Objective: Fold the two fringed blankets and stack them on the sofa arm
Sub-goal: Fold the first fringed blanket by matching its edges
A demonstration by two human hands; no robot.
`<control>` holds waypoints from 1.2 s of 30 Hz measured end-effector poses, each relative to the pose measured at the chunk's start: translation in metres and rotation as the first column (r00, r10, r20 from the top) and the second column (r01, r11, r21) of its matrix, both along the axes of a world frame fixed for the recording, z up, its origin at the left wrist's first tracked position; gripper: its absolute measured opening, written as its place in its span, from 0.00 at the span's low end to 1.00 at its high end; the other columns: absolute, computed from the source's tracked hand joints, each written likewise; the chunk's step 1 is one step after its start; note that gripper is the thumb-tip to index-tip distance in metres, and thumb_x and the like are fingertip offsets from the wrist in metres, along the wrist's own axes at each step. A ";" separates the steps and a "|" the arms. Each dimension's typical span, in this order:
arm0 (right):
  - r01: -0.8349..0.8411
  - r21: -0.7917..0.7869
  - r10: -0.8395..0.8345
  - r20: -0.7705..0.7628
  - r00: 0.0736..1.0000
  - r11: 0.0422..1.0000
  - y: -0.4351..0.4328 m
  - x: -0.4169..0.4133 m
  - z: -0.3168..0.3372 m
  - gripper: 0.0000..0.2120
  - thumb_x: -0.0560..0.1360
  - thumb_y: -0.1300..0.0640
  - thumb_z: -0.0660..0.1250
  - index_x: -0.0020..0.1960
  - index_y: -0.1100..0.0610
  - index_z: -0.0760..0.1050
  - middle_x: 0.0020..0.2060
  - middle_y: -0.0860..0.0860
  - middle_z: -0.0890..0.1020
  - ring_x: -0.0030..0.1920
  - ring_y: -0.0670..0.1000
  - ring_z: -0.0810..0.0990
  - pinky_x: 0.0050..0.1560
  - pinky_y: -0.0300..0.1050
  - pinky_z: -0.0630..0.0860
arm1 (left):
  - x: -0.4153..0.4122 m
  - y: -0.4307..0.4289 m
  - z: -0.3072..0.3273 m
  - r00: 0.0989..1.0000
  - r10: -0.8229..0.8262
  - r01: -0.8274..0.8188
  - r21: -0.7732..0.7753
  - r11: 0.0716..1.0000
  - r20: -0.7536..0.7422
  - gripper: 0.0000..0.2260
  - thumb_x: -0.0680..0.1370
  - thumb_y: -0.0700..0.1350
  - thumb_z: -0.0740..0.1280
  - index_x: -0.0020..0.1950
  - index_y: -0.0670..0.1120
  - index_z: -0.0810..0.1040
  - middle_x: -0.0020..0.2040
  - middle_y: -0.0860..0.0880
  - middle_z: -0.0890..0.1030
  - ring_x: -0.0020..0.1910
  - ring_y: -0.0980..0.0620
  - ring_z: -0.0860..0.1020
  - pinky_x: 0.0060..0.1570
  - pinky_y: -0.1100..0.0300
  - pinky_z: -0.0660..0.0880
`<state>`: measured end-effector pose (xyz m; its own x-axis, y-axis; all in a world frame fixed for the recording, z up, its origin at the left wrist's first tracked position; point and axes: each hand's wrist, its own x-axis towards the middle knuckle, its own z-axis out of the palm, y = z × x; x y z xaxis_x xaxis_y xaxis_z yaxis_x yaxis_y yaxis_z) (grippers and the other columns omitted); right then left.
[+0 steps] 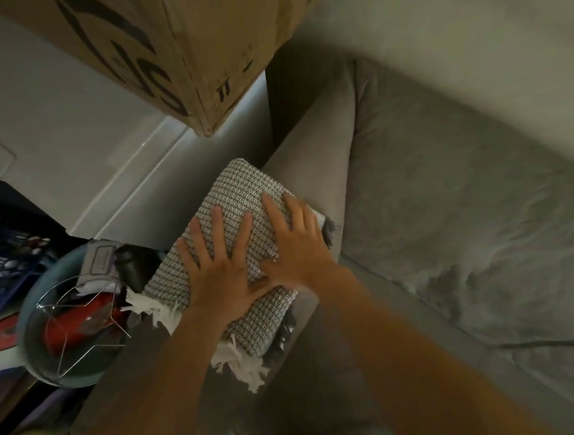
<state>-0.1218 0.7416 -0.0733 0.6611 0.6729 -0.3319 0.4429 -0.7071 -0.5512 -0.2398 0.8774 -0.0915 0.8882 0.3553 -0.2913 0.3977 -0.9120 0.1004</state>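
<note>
A folded grey-and-white woven blanket (238,186) with white fringe lies on the grey sofa arm (312,167). Under it, dark fringe of a second folded blanket (329,229) pokes out at the right edge and near the front. My left hand (219,267) lies flat on top of the woven blanket with fingers spread. My right hand (296,242) presses flat on it just to the right, thumbs nearly touching. Both forearms reach in from the bottom of the view.
The grey sofa seat (469,237) spreads to the right. A large cardboard box (179,47) hangs over the top left. Left of the arm stands a round bin (29,326) with a wire star and red items, beside a white cabinet (66,138).
</note>
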 end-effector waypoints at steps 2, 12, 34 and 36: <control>0.115 0.017 -0.115 0.006 0.993 0.993 -0.002 0.013 0.007 0.64 0.64 0.41 0.80 0.84 0.43 0.38 0.79 0.52 0.57 0.78 0.62 0.56 0.78 0.65 0.59 | 0.000 0.000 0.002 1.000 0.016 -0.015 -0.032 0.999 0.011 0.57 0.67 0.86 0.54 0.85 0.59 0.34 0.85 0.41 0.31 0.82 0.27 0.38 0.76 0.23 0.41; 0.477 0.336 -0.338 -0.396 0.854 0.812 -0.009 0.023 0.029 0.23 0.71 0.49 0.81 0.61 0.51 0.78 0.45 0.43 0.83 0.43 0.48 0.83 0.48 0.50 0.79 | -0.006 0.004 0.008 0.999 0.027 -0.025 -0.097 0.995 0.022 0.59 0.64 0.87 0.55 0.84 0.61 0.31 0.84 0.45 0.28 0.83 0.31 0.35 0.77 0.26 0.38; 0.138 -0.469 -0.103 0.100 0.990 0.872 -0.043 0.038 0.062 0.36 0.78 0.24 0.53 0.64 0.51 0.79 0.67 0.59 0.72 0.69 0.66 0.70 0.71 0.69 0.61 | -0.013 0.008 0.020 0.998 0.041 -0.031 -0.182 0.983 0.051 0.63 0.63 0.85 0.63 0.84 0.60 0.31 0.84 0.51 0.28 0.83 0.34 0.34 0.79 0.28 0.40; 0.303 -0.318 -0.247 0.203 0.947 0.898 -0.040 0.028 0.056 0.23 0.81 0.38 0.65 0.66 0.54 0.73 0.64 0.57 0.72 0.64 0.62 0.75 0.67 0.64 0.69 | -0.013 0.007 0.020 0.998 0.042 -0.036 -0.163 0.986 0.036 0.63 0.63 0.85 0.62 0.84 0.61 0.31 0.84 0.50 0.28 0.83 0.30 0.35 0.78 0.27 0.40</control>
